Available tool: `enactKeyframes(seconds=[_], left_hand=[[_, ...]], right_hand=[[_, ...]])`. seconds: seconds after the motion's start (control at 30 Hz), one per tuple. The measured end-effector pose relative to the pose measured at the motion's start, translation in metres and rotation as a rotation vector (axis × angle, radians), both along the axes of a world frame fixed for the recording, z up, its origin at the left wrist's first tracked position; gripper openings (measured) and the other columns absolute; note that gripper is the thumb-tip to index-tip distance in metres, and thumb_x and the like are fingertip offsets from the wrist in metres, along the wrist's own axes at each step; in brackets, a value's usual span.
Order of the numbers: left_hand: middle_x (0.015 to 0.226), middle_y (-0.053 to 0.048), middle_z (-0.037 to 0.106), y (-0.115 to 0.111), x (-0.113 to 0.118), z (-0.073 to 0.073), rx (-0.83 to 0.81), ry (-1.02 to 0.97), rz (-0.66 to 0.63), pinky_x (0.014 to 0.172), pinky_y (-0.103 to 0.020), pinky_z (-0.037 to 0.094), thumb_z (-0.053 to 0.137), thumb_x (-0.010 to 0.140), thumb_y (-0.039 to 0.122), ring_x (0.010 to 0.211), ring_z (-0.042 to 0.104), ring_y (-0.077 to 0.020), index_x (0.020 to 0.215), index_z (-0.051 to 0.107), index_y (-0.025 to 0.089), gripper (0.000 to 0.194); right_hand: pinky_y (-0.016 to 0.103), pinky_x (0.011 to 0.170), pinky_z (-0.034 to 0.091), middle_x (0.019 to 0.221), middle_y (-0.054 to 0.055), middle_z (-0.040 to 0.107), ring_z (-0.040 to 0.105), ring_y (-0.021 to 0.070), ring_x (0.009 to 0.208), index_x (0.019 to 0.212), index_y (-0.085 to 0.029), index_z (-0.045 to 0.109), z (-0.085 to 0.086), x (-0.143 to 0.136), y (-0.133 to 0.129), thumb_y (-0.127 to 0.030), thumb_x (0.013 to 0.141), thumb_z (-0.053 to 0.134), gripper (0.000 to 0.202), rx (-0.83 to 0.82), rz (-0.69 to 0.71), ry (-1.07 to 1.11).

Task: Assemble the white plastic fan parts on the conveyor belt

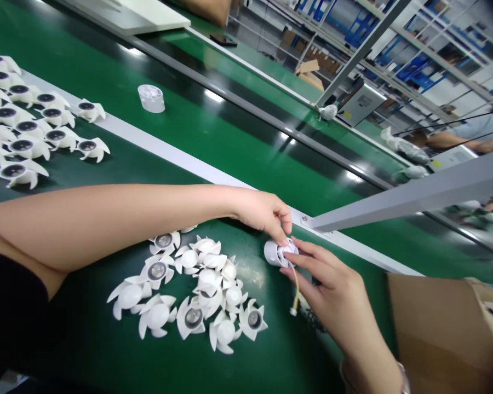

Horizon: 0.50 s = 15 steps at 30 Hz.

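A small white cylindrical housing (271, 253) sits at the table's middle, between my two hands. From above, my left hand (263, 213) has its thumb and fingers closed on the top of the housing. My right hand (332, 279) grips its right side with bent fingers. A thin yellow-white cable (297, 287) with a small white plug hangs out beneath the right fingers. Left of the housing lies a loose pile of white fan impellers (156, 316), some hub side up and some showing round metal-lined centres. What the fingertips press inside the housing is partly hidden.
Rows of white impellers (22, 145) stand at the far left. Another white housing (152, 99) is on the green conveyor (246, 150) beyond the pale rail. A slanted grey post (411, 191) and a cardboard box (435, 323) are at right. A co-worker's arm (447, 139) shows at far right.
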<state>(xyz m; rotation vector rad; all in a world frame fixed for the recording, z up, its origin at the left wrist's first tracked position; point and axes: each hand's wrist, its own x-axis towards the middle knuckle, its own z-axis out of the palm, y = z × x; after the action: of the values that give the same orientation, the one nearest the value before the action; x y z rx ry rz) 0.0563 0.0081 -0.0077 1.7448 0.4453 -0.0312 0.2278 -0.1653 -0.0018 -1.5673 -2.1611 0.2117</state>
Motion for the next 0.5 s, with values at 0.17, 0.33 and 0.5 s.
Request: enactKeyframes(seconds=[0.17, 0.33, 0.5], left_hand=[[0.072, 0.004, 0.059, -0.004, 0.0, 0.015, 0.217, 0.128, -0.032, 0.063, -0.024, 0.036, 0.075, 0.072, 0.036, 0.066, 0.051, -0.0106, 0.096, 0.067, 0.017, 0.031], [0.094, 0.0, 0.066, -0.007, -0.027, 0.069, 0.594, 0.207, -0.054, 0.068, -0.024, 0.035, 0.072, 0.074, 0.043, 0.08, 0.057, -0.0138, 0.103, 0.067, 0.022, 0.037], [0.09, 0.0, 0.062, 0.015, -0.075, 0.11, 0.817, 0.552, -0.026, 0.079, -0.027, 0.033, 0.071, 0.069, 0.042, 0.098, 0.058, -0.0219, 0.105, 0.068, 0.024, 0.041]], right_hand=[[0.03, 0.084, 0.06, 0.121, 0.008, 0.069, 0.07, 0.02, 0.103, 0.106, -0.023, 0.074, 0.0, -0.008, 0.0, -0.019, 0.09, 0.066, 0.018, 0.02, -0.058, -0.035], [0.031, 0.083, 0.058, 0.122, 0.007, 0.065, 0.066, 0.0202, 0.107, 0.104, -0.026, 0.072, 0.005, -0.003, -0.005, -0.022, 0.09, 0.065, 0.016, -0.123, 0.14, 0.052], [0.045, 0.094, 0.053, 0.142, 0.015, 0.048, 0.058, 0.0276, 0.119, 0.127, -0.023, 0.062, -0.006, -0.005, 0.001, -0.025, 0.094, 0.057, 0.033, 0.013, 0.015, -0.04]])
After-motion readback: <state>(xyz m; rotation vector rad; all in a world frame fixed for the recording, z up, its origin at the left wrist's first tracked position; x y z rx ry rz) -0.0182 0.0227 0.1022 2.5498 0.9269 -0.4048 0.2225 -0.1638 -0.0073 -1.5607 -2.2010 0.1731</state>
